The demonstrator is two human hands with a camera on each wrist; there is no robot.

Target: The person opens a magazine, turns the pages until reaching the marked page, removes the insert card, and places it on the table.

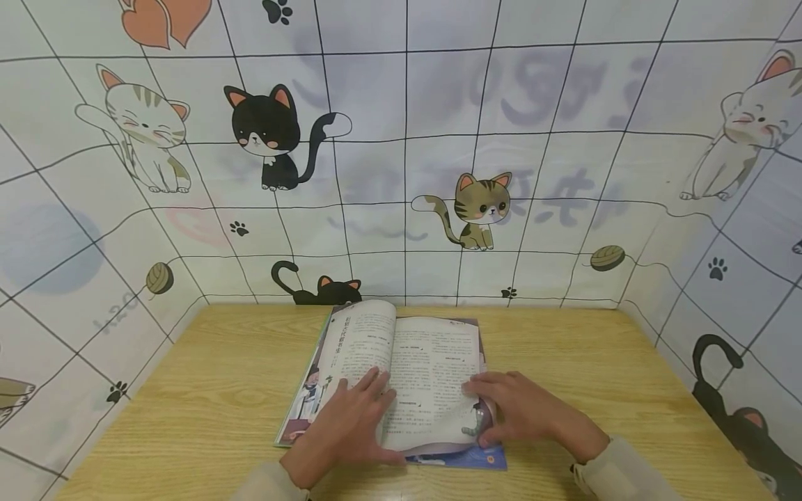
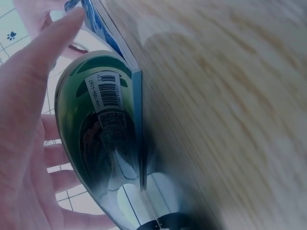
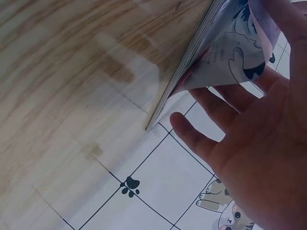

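Observation:
An open magazine-like book with printed text lies on the wooden table. My left hand rests on its left page near the spine, fingers extended and thumb out toward the bottom edge. The left wrist view shows the cover's underside with a barcode label. At the right edge, my right hand pinches the lower outer part of the right page between thumb and fingers. That page bows up from the sheets beneath, and its curled illustrated side shows in the right wrist view.
A white cloth wall with a black grid and cartoon cats stands behind the table and on both sides. The book's top edge lies close to the back wall. Bare wood extends right of the book.

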